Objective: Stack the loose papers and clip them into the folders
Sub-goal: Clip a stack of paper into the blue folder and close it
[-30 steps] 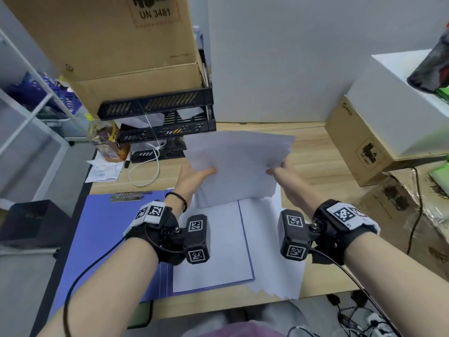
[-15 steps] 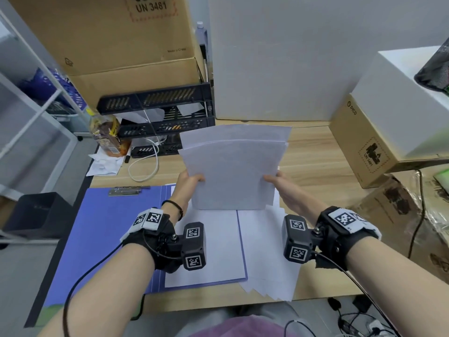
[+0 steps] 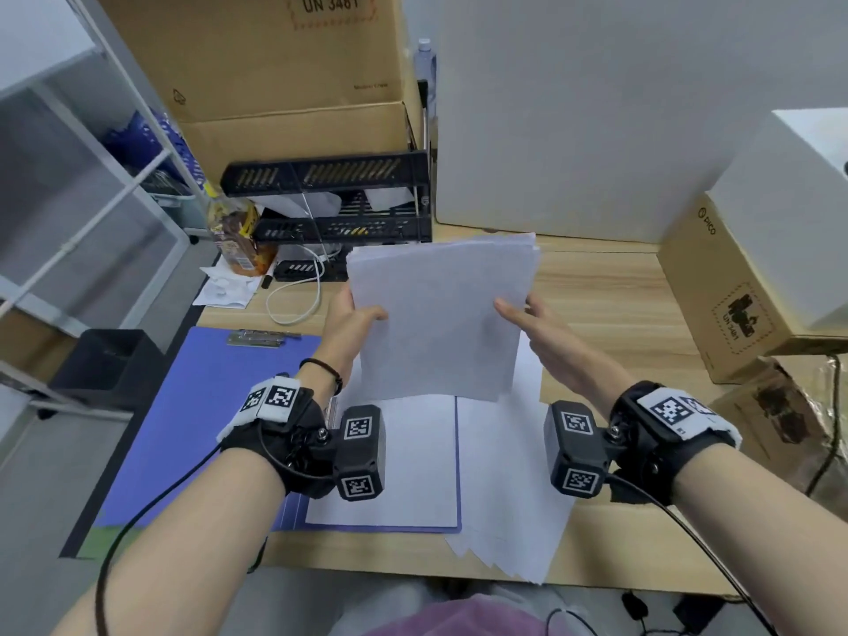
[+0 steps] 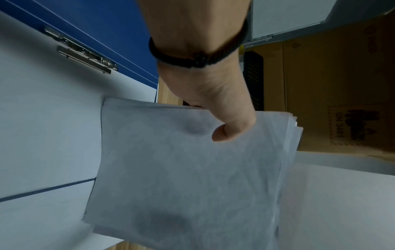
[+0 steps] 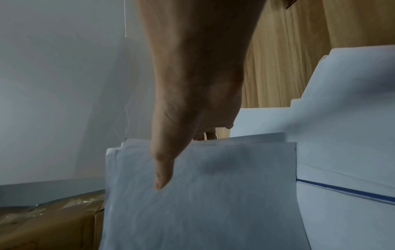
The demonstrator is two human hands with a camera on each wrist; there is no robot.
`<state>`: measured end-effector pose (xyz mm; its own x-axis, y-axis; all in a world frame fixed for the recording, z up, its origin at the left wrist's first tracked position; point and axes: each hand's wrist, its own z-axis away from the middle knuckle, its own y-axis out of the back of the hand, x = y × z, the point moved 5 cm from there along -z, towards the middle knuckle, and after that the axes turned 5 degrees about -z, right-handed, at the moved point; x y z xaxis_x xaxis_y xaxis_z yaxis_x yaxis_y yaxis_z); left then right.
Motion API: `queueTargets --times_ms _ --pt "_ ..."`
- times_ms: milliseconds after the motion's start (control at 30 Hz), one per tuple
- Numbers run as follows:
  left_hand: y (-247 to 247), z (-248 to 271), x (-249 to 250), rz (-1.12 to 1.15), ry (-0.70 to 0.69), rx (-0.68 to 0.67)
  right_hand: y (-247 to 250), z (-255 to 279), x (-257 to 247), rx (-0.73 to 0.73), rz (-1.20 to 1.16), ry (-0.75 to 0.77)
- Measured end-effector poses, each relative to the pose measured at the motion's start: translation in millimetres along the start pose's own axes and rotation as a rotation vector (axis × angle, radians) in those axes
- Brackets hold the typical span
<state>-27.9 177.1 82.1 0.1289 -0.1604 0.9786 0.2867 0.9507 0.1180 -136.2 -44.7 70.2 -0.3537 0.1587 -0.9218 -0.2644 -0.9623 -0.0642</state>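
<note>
A stack of white papers [image 3: 440,314] stands nearly upright over the table, its lower edge down by the sheet [image 3: 413,465] lying on the open blue folder [image 3: 197,406]. My left hand [image 3: 362,314] pinches the stack's left edge, thumb in front [image 4: 224,132], fingers hidden behind the paper stack [image 4: 192,177]. My right hand [image 3: 518,314] holds the right edge, thumb laid on the front [image 5: 162,169] of the stack [image 5: 213,203]. The folder's metal clip [image 3: 264,337] lies at its far left end [image 4: 81,52]. More loose sheets [image 3: 504,511] lie fanned right of the folder.
A black tray rack [image 3: 326,199] under cardboard boxes stands at the back left, with a bottle [image 3: 234,236] and a white cable [image 3: 298,296] beside it. A cardboard box [image 3: 734,305] and a white box sit at the right. The table's near edge runs under my wrists.
The sheets, splayed and wide a second ago, are now squared into a narrower upright stack. Both hands have shifted along its side edges and the stack's lower edge has come down.
</note>
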Motion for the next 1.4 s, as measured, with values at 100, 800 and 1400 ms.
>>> queueTargets --times_ms 100,800,1400 --pt "-2 2 -3 -0.020 0.002 0.039 3 -10 7 0.062 0.017 0.037" --pt "-2 15 -19 -0.050 0.073 0.115 -5 -14 24 0.093 0.011 0.003" --pt "-2 -4 -7 -0.055 0.147 0.076 2 -17 5 0.158 0.132 0.194"
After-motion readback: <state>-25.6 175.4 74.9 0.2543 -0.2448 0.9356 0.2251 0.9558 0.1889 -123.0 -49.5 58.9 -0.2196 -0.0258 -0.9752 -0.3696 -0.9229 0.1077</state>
